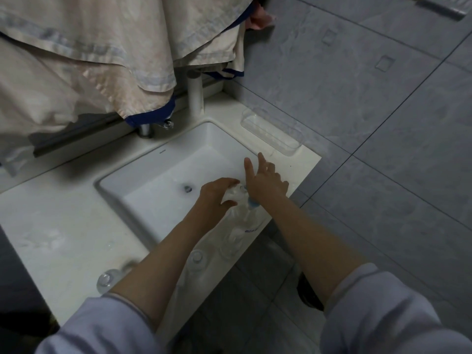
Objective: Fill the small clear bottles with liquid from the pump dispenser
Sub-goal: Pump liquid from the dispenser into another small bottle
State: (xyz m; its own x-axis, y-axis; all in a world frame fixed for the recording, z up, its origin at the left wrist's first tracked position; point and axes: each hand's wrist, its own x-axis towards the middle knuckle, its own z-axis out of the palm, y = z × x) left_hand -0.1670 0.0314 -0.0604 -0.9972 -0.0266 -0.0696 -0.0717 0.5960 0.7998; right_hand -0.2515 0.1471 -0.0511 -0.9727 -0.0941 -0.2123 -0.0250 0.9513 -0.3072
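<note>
— Where are your hands right now?

— My left hand [217, 192] is curled round a small clear bottle [236, 193], holding it over the near right corner of the sink [163, 159]. My right hand [265, 181] sits on top of the pump dispenser [242, 221], palm pressing on the pump head, with the first two fingers stretched out straight and gripping nothing. The bottle's mouth is just beside the blue spout [253, 203], under my right palm.

— So is that one filling?

— I judge it is the step in hand, but the picture is dim and the plastic is clear, so I cannot tell how much liquid is in it.

— And the dispenser itself?

— It stands below my hands on the front edge of the worktop [63, 226], between my two forearms.

— What about the other bottles?

— Nearer to me than my hands, two more small clear bottles stand on the worktop: one [196, 259] between my forearms, another [107, 279] to the left of my left forearm. Whether they are full or empty, I cannot say. If they are empty, most of the job is left.

— Anything beyond your hands?

— A clear tray [270, 134] against the wall, the tap [153, 126], and cloth [89, 60] hanging over it.
</note>
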